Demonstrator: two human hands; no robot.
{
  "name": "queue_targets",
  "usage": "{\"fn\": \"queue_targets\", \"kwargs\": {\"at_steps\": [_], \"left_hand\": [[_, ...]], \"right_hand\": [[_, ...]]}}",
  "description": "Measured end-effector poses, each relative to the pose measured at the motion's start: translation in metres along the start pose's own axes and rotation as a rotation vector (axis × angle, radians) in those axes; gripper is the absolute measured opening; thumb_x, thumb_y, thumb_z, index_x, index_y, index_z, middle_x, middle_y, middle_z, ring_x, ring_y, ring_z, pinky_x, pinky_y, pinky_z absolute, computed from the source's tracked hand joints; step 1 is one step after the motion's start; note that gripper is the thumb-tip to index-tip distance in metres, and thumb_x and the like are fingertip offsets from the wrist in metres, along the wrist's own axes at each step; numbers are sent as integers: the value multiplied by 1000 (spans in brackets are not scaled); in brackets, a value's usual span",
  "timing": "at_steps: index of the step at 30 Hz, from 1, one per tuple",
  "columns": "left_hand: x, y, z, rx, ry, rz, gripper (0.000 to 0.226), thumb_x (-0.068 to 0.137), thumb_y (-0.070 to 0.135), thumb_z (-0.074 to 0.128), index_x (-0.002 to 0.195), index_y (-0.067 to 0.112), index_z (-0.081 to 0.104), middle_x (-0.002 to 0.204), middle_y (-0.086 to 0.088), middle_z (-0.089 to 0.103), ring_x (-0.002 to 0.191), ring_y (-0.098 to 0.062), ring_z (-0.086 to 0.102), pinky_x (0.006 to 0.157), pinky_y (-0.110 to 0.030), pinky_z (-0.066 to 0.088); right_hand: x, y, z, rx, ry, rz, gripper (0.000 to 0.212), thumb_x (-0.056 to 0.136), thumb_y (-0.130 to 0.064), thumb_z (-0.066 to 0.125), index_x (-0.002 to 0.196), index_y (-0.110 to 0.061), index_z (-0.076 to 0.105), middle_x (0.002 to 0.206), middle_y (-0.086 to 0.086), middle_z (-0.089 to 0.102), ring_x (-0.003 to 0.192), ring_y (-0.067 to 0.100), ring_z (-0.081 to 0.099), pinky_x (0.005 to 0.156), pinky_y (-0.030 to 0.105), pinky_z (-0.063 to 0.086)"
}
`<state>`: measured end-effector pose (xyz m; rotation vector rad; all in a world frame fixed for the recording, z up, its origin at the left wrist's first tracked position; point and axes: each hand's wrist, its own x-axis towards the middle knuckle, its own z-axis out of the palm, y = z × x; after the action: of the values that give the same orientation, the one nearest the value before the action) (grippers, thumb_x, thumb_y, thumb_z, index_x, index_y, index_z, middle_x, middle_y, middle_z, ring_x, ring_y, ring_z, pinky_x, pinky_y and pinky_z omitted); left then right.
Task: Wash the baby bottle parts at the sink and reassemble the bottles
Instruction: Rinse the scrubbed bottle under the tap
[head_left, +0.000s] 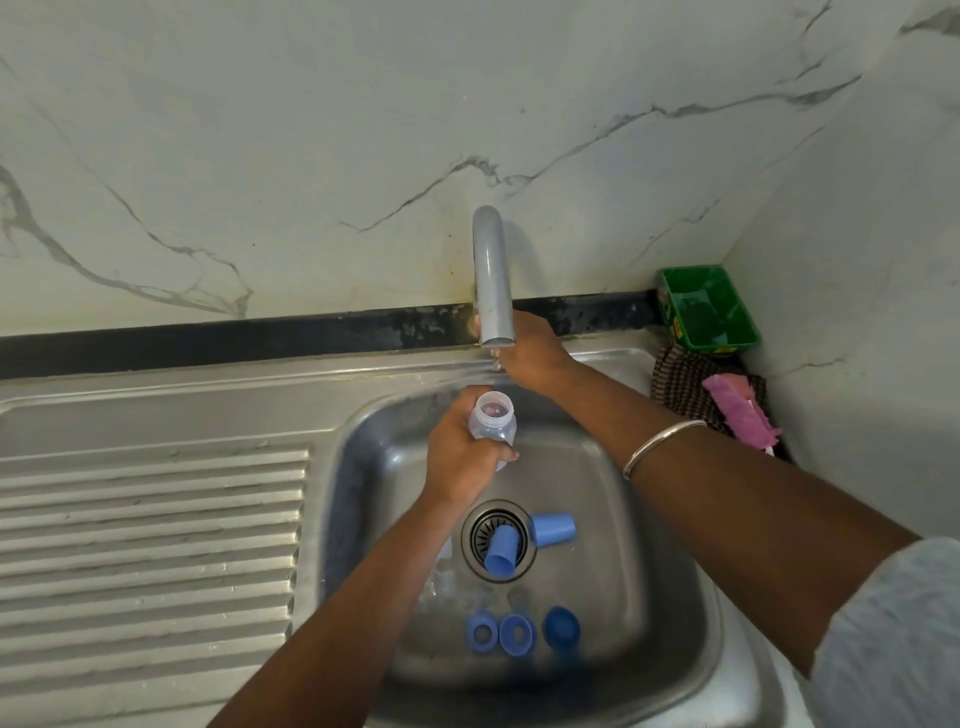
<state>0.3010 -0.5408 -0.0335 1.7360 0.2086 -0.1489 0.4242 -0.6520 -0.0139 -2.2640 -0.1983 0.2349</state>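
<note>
Head view: clear baby bottle upright just under the tap spout, left hand wrapped round its body, right hand behind the spout, fingers hidden; probably light, stiff, slick wet, so best gripped mid-body.

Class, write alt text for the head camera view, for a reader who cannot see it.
A person's left hand holds a clear baby bottle, mouth up, under a grey tap over a steel sink, while the right hand reaches behind the spout. Blue caps and rings lie in the basin near the drain.
</note>
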Motion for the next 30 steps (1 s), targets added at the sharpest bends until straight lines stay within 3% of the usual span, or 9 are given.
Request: {"fn": "queue_targets", "kwargs": {"at_steps": [4,9,13,16,20,23,25,27,30], "left_hand": [[1,1,0,7,1,1,51,49,13,75,87,43,59,78,25,62,76,1,58,69,-23,45],[1,3,2,5,-14,7,51,49,10,76,89,38,61,81,18,65,83,-12,63,70,-29,50],[2,-1,1,-14,-20,6,52,49,8,76,88,38,62,85,10,66,87,-21,63,72,-34,53],[4,-5,0,-59,-16,-24,52,48,7,76,92,32,62,88,5,66,86,-19,62,73,-38,52],[8,-8,0,-100,-29,-69,54,53,5,72,100,27,62,93,6,71,92,-17,67,76,-36,56],[12,-10,-3,-73,-80,-116,56,67,-5,72,113,23,55,100,2,68,95,-19,67,71,-28,57],[14,-10,-6,-82,-88,-175,58,74,-6,73,122,16,48,107,-4,65,95,-19,67,74,-30,57],[16,-11,-11,-99,-92,-196,45,82,0,70,121,10,51,109,-9,67,96,-22,68,79,-33,56],[14,-13,-14,-62,-89,-184,19,96,13,59,114,20,62,105,-3,71,96,-19,69,80,-30,53]], "right_hand": [[1,0,2,-23,26,1,18,101,-26,53,97,-12,64,90,10,69,84,27,66,83,45,56],[-9,-3,-1,-42,49,-49,12,102,-23,52,94,-22,61,75,2,64,71,18,63,70,33,54],[-44,2,4,105,100,-38,33,104,-32,44,130,-15,56,103,1,66,93,13,64,84,29,51],[-83,15,14,347,146,-13,36,103,-40,45,125,-17,62,112,-3,69,106,8,63,92,27,49],[-116,29,29,621,-67,-5,35,99,-22,58,134,-16,58,122,1,69,116,17,64,99,35,52],[-114,22,36,699,-105,156,22,101,-25,56,121,-34,61,115,-3,71,109,18,68,89,35,57],[-109,16,37,753,-100,329,17,102,-33,52,116,-33,63,112,5,72,100,21,71,80,40,60],[-106,12,36,763,-91,458,25,103,-41,47,118,-27,63,110,8,71,91,21,71,67,35,58],[-102,8,38,851,-141,614,40,101,-53,44,118,-23,64,108,10,72,91,27,72,66,37,60]]}}
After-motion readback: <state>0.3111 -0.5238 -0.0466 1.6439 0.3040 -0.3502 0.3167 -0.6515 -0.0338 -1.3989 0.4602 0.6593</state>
